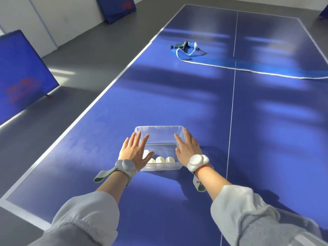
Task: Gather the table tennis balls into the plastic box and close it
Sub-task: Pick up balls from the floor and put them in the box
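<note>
Item: clear rectangular plastic box (159, 129), light, slick-walled, between flat-fingered left hand (135, 151) and right hand (187, 148); white table tennis balls (160, 159) inside. Take hold by rim.

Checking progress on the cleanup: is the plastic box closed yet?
Cannot tell. The plastic box holds the table tennis balls, and both open hands, left hand and right hand, lie flat over it; a clear lid isn't distinguishable.
</note>
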`<state>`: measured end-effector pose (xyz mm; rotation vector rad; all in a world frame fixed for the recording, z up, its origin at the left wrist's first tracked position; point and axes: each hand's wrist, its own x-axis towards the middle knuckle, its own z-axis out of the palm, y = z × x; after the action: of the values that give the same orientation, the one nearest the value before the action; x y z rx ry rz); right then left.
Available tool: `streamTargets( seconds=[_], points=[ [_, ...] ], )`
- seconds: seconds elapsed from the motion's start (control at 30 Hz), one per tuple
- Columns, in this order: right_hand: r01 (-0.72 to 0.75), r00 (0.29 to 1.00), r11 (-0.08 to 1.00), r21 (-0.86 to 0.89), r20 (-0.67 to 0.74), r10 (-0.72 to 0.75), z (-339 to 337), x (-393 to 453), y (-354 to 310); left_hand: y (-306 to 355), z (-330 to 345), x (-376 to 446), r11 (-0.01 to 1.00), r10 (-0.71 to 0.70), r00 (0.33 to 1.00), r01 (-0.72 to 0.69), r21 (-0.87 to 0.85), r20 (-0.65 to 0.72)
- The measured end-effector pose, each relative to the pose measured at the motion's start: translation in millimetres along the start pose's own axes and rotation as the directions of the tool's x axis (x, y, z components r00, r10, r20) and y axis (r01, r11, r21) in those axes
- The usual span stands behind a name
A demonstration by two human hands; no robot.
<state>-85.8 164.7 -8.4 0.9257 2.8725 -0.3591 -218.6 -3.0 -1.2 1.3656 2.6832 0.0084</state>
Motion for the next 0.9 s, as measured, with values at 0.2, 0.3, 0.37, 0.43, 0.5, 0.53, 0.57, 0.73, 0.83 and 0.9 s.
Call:
streamTargets(
  seconds=[0.2, 0.3, 0.37, 0.43, 0.5, 0.53, 0.57, 0.73, 0.83, 0.9],
  points=[
    [-0.004, 1.000, 0.999, 0.038, -0.004, 0.004, 1.1, -29.6, 16.6, 26.4, 5.0, -22.4, 0.999, 0.025, 1.000, -0.024, 0.028, -0.020],
    [-0.001, 1.000, 0.999, 0.052, 0.002, 0.001, 1.8, -51.3, 30.5, 44.6, 8.7, -40.0, 0.999, 0.029, 0.998, -0.027, 0.045, -0.049],
    [0.002, 1.000, 0.998, 0.058, 0.014, -0.003, 1.8, -65.3, 38.0, 57.1, 12.0, -51.7, 0.998, 0.026, 0.998, -0.022, 0.054, -0.064],
    [0.010, 1.000, 0.998, 0.058, 0.018, -0.011, 2.7, -78.9, 45.6, 69.1, 15.7, -64.0, 0.999, 0.016, 0.997, -0.012, 0.052, -0.073],
    [0.023, 1.000, 0.998, 0.058, 0.013, -0.024, 2.9, -95.0, 55.5, 84.1, 18.7, -77.8, 0.999, 0.007, 0.997, -0.003, 0.051, -0.080],
    [0.029, 0.999, 0.998, 0.057, 0.012, -0.030, 3.6, -102.1, 60.1, 90.3, 20.0, -83.7, 0.999, 0.004, 0.997, 0.000, 0.049, -0.082],
    [0.032, 0.999, 0.998, 0.056, 0.011, -0.033, 4.3, -109.1, 64.8, 96.5, 21.0, -89.3, 0.999, 0.000, 0.996, 0.004, 0.050, -0.084],
    [0.040, 0.999, 0.997, 0.068, -0.016, -0.039, 9.1, -144.5, 88.7, 129.7, 27.7, -116.2, 0.999, -0.013, 0.995, 0.017, 0.039, -0.098],
    [0.035, 0.999, 0.996, 0.081, -0.034, -0.033, 12.1, -164.8, 102.7, 149.7, 31.7, -130.2, 0.999, -0.005, 0.993, 0.011, 0.046, -0.120],
    [0.031, 0.999, 0.996, 0.085, -0.040, -0.028, 14.1, -177.1, 112.3, 161.7, 34.7, -138.3, 0.998, 0.004, 0.992, 0.003, 0.059, -0.129]
  ],
)
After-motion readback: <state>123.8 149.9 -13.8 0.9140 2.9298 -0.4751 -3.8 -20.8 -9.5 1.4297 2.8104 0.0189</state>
